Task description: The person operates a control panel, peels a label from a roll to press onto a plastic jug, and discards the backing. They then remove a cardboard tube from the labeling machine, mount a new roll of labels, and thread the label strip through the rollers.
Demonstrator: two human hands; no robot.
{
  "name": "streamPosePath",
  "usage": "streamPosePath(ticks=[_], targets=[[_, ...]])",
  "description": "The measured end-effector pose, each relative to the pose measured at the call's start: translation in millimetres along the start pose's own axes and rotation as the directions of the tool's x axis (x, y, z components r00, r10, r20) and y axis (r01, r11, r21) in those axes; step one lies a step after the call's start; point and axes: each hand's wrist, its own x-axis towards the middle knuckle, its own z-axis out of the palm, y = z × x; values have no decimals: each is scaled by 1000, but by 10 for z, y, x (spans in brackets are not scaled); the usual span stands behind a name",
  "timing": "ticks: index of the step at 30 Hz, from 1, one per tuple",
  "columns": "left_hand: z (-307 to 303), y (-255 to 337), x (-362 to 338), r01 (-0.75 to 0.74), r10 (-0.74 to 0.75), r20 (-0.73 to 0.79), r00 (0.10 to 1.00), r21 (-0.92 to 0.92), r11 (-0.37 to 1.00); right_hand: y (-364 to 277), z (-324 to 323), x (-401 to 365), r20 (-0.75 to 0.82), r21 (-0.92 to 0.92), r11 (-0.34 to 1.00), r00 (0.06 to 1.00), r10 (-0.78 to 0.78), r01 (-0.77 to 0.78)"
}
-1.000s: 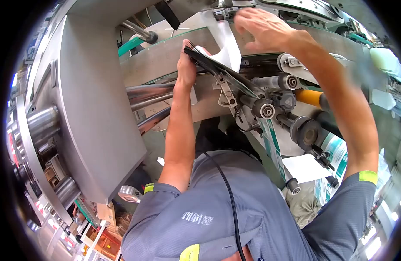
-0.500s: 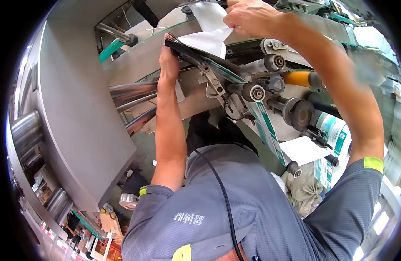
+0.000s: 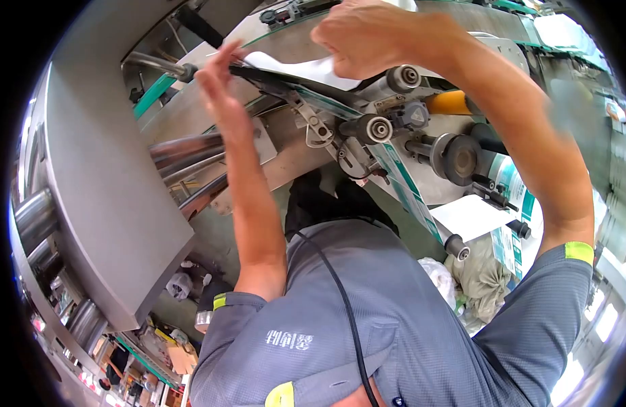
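My right hand (image 3: 367, 37) is closed over the top edge of a white film sheet (image 3: 306, 68) at the head of a packaging machine. The sheet lies over a black bar (image 3: 272, 78) that slants down toward the rollers. My left hand (image 3: 218, 88) is raised just left of that bar with its fingers stretched out and apart. It is blurred by motion and holds nothing. Both forearms reach up from my grey shirt with yellow cuffs.
Steel rollers (image 3: 370, 129) and an orange roller (image 3: 448, 102) sit below my right hand, with printed green and white film (image 3: 408, 197) running down from them. A large grey steel panel (image 3: 109, 190) fills the left side. Sacks (image 3: 479, 278) lie on the floor.
My left hand has let go of the black bar and opened, moving left. My right hand has closed on the white sheet and pulled it leftward. The view has tilted.
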Motion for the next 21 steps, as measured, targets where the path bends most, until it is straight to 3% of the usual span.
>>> streamPosePath(ticks=[1,2,3,4,6,7,9,10,11,13,14,15,17,19,21], targets=[[131,283,49,5,-5,7,1000,-14,1000,-15,27,-23,-66,-2,1000,998,-16,16],[248,581,107,-160,135,115,984,245,956,5,58,-21,-50,-67,998,999,-7,4],[357,783,162,-333,238,251,938,466,820,25,87,-18,-39,-67,998,999,2,-5],[488,899,214,-329,237,247,939,460,825,51,104,-2,-49,-26,999,998,36,-38],[694,1074,278,-357,-123,505,854,742,568,150,169,-8,-138,38,997,987,77,-73],[728,1061,335,-361,-116,507,854,738,570,230,201,-10,-140,32,997,987,81,-77],[800,932,498,-456,-405,552,729,833,313,374,231,-90,-271,68,997,963,0,19],[788,890,497,-562,-297,631,717,775,288,326,194,-163,-247,63,986,955,166,-155],[816,867,554,-569,-288,640,713,767,297,329,133,-250,-249,57,984,952,177,-168],[878,894,646,-569,-405,625,667,779,265,335,57,-427,-93,-3,982,978,186,-187],[876,892,639,-565,-355,635,686,773,289,343,27,-652,-134,-21,987,979,155,-159],[875,885,665,-573,-348,642,683,766,290,368,-6,-662,59,-146,938,943,326,-315],[870,868,716,-551,-407,605,685,795,255,659,142,-947,-39,-226,906,933,358,-357],[836,839,711,-577,-349,611,711,790,209,862,174,-1116,-81,-208,809,834,546,-549],[854,836,699,-521,-318,545,776,838,166,970,160,-1327,-148,-236,790,824,547,-566]])
